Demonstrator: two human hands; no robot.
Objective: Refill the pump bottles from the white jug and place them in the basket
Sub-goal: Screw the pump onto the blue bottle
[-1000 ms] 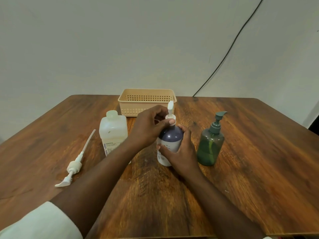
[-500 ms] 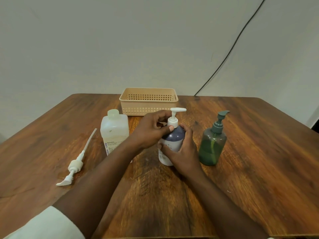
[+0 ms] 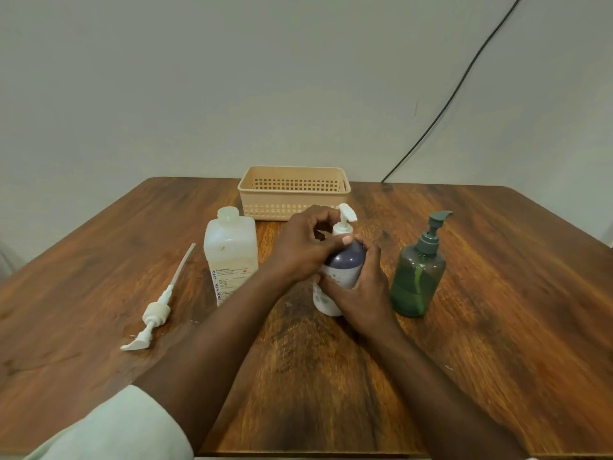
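Now we are turning the pump collar of the purple bottle [image 3: 343, 265]: left hand [image 3: 306, 247] pinches its collar, right hand [image 3: 360, 287] grips its body. Next, loosen the pump; the white jug [image 3: 230, 257] stands just left of the hands.

Wooden table [image 3: 497, 293] against a pale wall [image 3: 199, 78], black cable [image 3: 447, 101] slanting down it.
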